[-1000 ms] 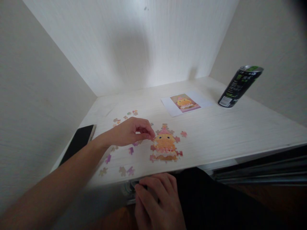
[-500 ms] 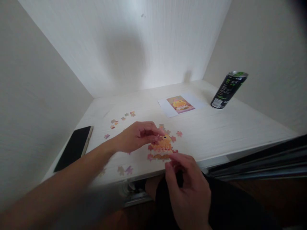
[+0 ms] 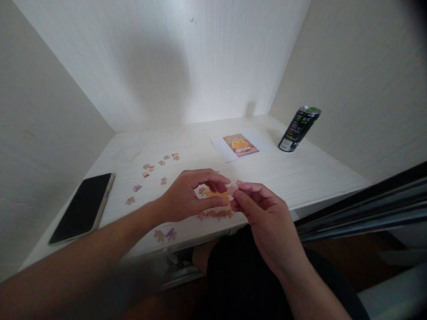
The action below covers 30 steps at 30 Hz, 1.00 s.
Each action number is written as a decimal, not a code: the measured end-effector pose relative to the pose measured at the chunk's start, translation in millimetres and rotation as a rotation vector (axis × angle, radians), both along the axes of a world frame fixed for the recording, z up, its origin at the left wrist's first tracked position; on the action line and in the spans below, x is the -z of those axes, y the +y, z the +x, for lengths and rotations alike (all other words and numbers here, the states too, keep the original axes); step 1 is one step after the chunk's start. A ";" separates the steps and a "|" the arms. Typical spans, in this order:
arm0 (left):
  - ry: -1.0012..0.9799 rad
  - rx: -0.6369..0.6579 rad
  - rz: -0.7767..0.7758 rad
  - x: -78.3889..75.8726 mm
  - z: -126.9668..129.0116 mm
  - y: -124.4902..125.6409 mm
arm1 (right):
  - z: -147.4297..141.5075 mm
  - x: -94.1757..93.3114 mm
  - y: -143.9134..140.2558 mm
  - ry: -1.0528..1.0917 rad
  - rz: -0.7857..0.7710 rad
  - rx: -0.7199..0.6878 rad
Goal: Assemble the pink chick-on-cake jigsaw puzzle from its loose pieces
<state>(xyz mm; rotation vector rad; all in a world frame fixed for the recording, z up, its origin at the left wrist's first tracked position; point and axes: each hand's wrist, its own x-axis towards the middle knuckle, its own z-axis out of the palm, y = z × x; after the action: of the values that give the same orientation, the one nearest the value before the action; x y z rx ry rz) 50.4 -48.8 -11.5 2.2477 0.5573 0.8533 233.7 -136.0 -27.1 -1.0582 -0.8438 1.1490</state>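
1. A white table (image 3: 187,138) seen from above, with a person's two bare hands working near its front edge.
2. A partly assembled jigsaw puzzle (image 3: 216,214), yellow and orange with a pinkish border, lies flat on the table close to that edge, half hidden under the hands.
3. The left hand (image 3: 187,195) reaches over the puzzle from the left, curved, thumb and fingers well apart; no piece shows between them.
4. The right hand (image 3: 267,209) pinches a small pale pink puzzle piece (image 3: 232,190) between thumb and fingertips, just above the puzzle's right side.
5. Loose puzzle pieces (image 3: 136,188) are scattered left of the puzzle, some toward the back; two lie side by side near the front edge.
6. Behind the hands, a white sheet (image 3: 218,149) bears a printed picture (image 3: 240,144) of a yellow figure.
7. A black and green drink can (image 3: 298,130) stands right of the sheet.
8. A dark phone (image 3: 82,209) lies at the table's left side.
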 end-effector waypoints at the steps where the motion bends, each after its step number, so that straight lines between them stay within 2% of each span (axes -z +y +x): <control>1: 0.076 -0.007 0.060 0.1 -1.6 1.9 | 10.2 -4.9 6.6 -0.062 -0.002 -0.047; 4: 0.329 0.047 0.183 1.8 -6.6 6.9 | 41.5 -17.9 29.0 -0.345 -0.023 -0.193; 6: 0.455 0.089 0.217 4.8 -8.6 8.6 | 55.2 -20.0 40.6 -0.511 -0.056 -0.250; 11: 0.608 0.148 0.301 11.9 -7.9 6.9 | 55.2 -5.9 40.8 -0.755 -0.073 -0.397; 15: 0.616 0.124 0.364 12.3 -5.4 4.1 | 49.5 -2.0 31.3 -0.885 -0.081 -0.372; 19: 0.603 0.115 0.420 13.5 -4.1 2.9 | 48.9 -1.6 33.0 -0.878 -0.110 -0.354; 22: 0.608 0.102 0.433 15.5 -4.1 2.9 | 46.8 1.2 36.0 -0.873 -0.106 -0.344; 30: 0.568 0.127 0.448 15.4 -3.5 3.0 | 39.9 0.8 35.8 -1.074 -0.058 -0.302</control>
<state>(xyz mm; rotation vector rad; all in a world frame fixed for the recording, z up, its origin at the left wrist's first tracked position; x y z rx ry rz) 46.9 -45.8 -26.9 2.9242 0.4955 0.2756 273.6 -100.2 -27.9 -1.6565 -1.8569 0.7859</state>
